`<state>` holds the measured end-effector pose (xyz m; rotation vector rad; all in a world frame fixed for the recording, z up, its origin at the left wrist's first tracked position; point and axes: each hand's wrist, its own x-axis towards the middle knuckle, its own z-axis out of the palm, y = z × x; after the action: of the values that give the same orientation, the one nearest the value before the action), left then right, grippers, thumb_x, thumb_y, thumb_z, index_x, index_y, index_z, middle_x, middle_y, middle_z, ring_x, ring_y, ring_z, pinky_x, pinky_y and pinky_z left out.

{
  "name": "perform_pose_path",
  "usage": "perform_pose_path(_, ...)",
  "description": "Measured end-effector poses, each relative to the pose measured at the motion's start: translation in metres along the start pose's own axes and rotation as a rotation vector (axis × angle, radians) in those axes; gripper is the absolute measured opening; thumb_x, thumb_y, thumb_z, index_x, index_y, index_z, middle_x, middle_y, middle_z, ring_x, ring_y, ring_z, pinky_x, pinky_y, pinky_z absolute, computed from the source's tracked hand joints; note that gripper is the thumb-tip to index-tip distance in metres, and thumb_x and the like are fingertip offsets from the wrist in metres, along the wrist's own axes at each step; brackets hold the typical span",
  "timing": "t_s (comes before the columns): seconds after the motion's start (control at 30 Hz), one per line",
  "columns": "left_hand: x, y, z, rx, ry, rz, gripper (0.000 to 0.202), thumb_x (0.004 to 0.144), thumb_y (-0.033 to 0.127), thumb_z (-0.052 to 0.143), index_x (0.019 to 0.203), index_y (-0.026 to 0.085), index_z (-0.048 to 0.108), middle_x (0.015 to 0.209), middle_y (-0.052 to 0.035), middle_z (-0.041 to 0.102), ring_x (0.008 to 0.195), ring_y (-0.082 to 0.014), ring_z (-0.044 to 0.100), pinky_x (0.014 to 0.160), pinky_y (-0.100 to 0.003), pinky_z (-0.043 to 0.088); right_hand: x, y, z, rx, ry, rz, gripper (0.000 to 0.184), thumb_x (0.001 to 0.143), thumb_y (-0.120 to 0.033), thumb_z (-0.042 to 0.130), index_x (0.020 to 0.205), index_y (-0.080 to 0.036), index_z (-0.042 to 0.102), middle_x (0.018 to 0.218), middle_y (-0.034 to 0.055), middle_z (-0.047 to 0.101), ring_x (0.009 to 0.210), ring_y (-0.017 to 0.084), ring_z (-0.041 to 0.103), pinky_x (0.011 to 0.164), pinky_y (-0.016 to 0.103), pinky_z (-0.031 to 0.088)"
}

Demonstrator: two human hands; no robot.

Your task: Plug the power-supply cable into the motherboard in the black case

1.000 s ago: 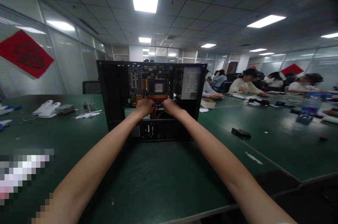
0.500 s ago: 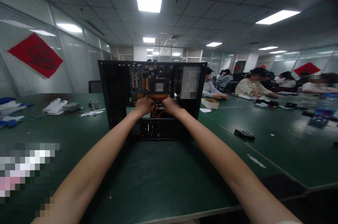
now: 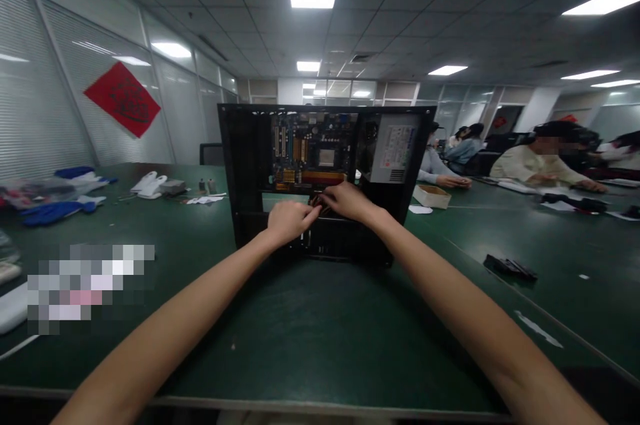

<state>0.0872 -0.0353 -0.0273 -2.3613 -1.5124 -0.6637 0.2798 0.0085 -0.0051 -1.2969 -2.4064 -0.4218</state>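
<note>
I see the black computer case point(image 3: 243, 171) standing upright on the green table point(image 3: 290, 331). Below the motherboard point(image 3: 313, 135) of this case, the left hand point(image 3: 291, 221) and right hand point(image 3: 349, 201) are close together, fingers curled beside thin wires point(image 3: 315, 200). Whether either hand grips them, I cannot tell. A pale box point(image 3: 431, 196) stands near the case, on its power-supply side.

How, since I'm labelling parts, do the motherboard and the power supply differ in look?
The motherboard is dark with coloured slots; the power supply is pale grey with a printed label. The motherboard is a flat board; the power supply is a box, right of it in the picture. Both sit high in the black case.
</note>
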Motion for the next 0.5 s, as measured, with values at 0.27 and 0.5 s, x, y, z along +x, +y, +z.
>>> perform_pose_path(0.27, 0.013, -0.003, 0.007, -0.083, 0.094, -0.212, 0.049, 0.097, 0.059, 0.043, 0.100, 0.031, 0.083, 0.093, -0.0066, 0.079, 0.092, -0.0263, 0.071, 0.071, -0.032, 0.045, -0.094, 0.033, -0.024, -0.419, 0.054, -0.204, 0.045, 0.104, -0.044, 0.044, 0.081, -0.017, 0.072, 0.079, 0.0142, 0.071, 0.080, 0.023, 0.066, 0.078, 0.037, 0.045)
perform_pose_path(0.5, 0.030, -0.016, 0.015, -0.136, 0.151, -0.322, 0.048, 0.094, 0.058, 0.046, 0.091, 0.029, 0.083, 0.090, -0.0084, 0.079, 0.089, -0.0261, 0.072, 0.069, -0.031, 0.045, -0.138, 0.067, -0.031, -0.594, 0.422, -0.704, 0.023, 0.098, -0.018, 0.056, 0.114, -0.011, 0.072, 0.098, 0.0105, 0.075, 0.103, 0.025, 0.066, 0.106, 0.046, 0.039)
